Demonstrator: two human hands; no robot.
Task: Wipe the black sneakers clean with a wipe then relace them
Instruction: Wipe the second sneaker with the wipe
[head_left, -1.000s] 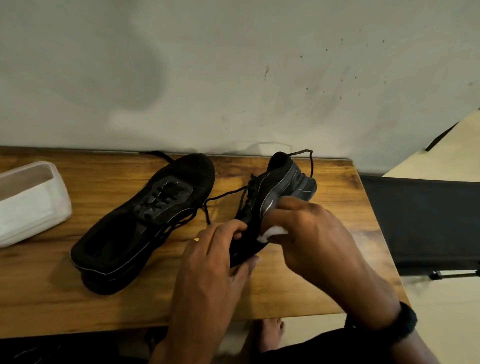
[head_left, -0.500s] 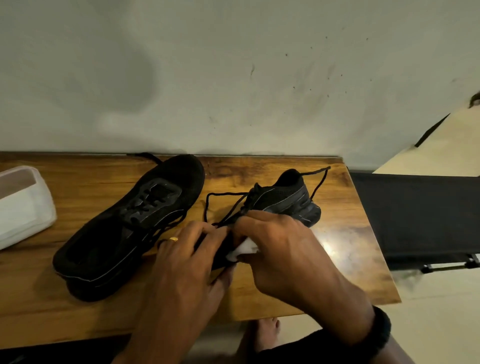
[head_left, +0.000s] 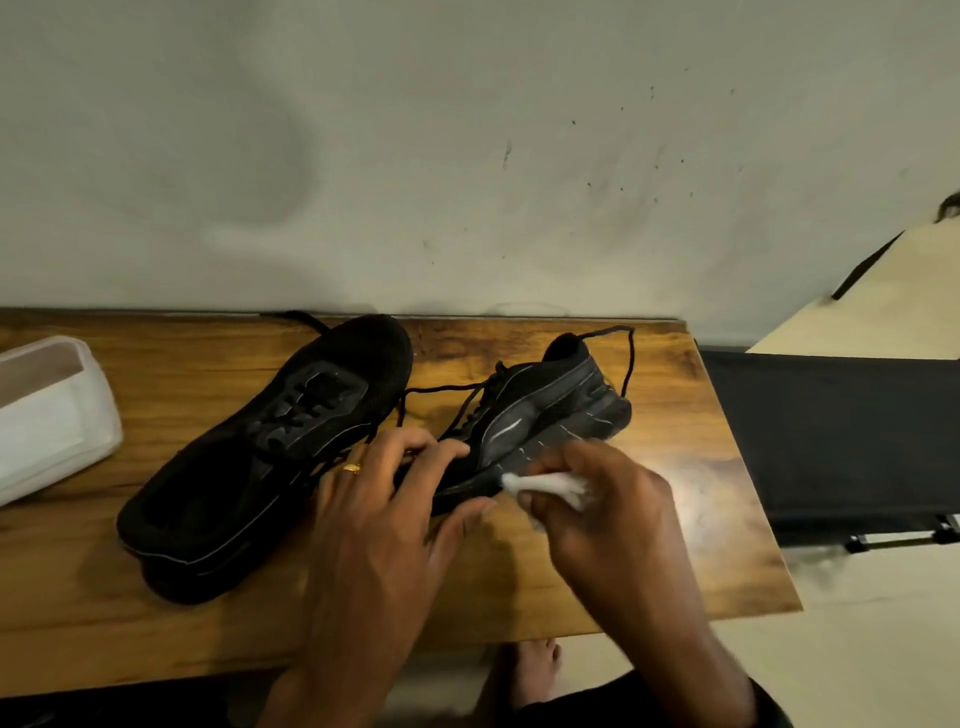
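Note:
Two black sneakers are on a wooden table (head_left: 649, 571). The left sneaker (head_left: 270, 457) lies flat, toe toward the wall. The right sneaker (head_left: 545, 415) is tipped on its side with loose black laces (head_left: 626, 364) trailing from it. My left hand (head_left: 384, 514), wearing a gold ring, grips the right sneaker's front end. A white wipe (head_left: 550, 483) is pinched in my right hand (head_left: 602, 504) and touches the sole edge of that sneaker.
A white wipes container (head_left: 47, 415) sits at the table's left end. The wall runs right behind the table. A black surface on a metal frame (head_left: 841, 441) stands to the right of the table. A bare foot (head_left: 530, 670) shows below the front edge.
The right sneaker has come down from a raised, steep angle to lie lower on the table. My right hand with the wipe has slid from the upper to the sole edge.

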